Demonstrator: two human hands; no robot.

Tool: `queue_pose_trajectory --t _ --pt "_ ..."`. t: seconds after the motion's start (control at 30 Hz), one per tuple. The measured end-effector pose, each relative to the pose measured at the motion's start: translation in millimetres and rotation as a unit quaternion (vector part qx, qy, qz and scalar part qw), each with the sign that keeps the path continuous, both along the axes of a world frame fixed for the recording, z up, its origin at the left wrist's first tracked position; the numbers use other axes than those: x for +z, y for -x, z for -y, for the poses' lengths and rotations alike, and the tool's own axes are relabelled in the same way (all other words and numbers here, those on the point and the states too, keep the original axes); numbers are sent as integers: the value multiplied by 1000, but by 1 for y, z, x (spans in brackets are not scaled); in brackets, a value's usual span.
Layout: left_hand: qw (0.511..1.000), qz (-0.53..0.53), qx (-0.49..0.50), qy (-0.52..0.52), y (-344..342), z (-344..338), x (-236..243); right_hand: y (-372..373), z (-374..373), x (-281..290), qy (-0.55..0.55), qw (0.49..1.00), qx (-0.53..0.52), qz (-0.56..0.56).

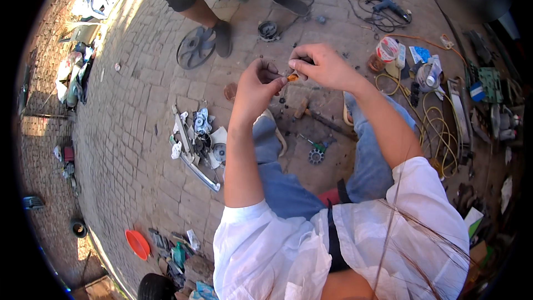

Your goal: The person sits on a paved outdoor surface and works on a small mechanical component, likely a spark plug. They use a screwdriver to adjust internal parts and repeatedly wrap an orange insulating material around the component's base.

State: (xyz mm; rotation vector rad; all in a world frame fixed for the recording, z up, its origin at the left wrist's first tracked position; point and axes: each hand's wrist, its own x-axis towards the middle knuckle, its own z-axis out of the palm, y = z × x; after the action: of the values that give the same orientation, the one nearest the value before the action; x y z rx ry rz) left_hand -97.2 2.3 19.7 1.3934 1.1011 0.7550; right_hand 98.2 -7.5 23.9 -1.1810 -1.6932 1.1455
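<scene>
In front of me, at the height of my knees, both hands are raised close together. My left hand [259,84] pinches a small orange piece [292,78] between thumb and fingertips. My right hand [321,65] is closed just beside it, thumb against the bent forefinger; whatever it holds is too small to make out. Below them on the brick paving lie a hammer [327,123] with a dark handle and a grey toothed wheel [316,156], next to a green-handled tool [320,146].
Metal and plastic parts [201,139] lie to my left. A fan wheel [195,48] rests near another seated person's shoe [223,39]. At the far right are a heat gun [391,6] with its cord, yellow hose [441,128] and jars. An orange bowl [137,244] stands lower left.
</scene>
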Motion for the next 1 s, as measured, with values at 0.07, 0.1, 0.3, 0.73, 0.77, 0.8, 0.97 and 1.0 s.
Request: queue_pose_trajectory --t 0.07,0.1,0.3,0.73,0.77,0.8,0.97,1.0 --pt "989 -55 86 -110 -1 -6 -11 9 10 4 -29 998 -14 44" --pt "974 -84 131 -163 0 -8 -15 11 9 3 -39 998 -1 41" --pt "964 251 28 82 5 -4 6 0 -2 -7 67 995 25 -65" --pt "967 225 114 37 -1 -8 1 10 1 -17 57 996 -21 -66" --pt "964 248 69 61 2 -8 2 4 -4 -16 107 987 -5 -124" --pt "959 270 23 85 4 -7 3 0 -7 -15 156 971 12 -181" --pt "995 80 -46 27 4 -7 -7 6 -1 -5 123 988 -30 -86" --pt "1000 14 -1 -17 5 -7 -11 12 3 -4 75 996 -37 -16"
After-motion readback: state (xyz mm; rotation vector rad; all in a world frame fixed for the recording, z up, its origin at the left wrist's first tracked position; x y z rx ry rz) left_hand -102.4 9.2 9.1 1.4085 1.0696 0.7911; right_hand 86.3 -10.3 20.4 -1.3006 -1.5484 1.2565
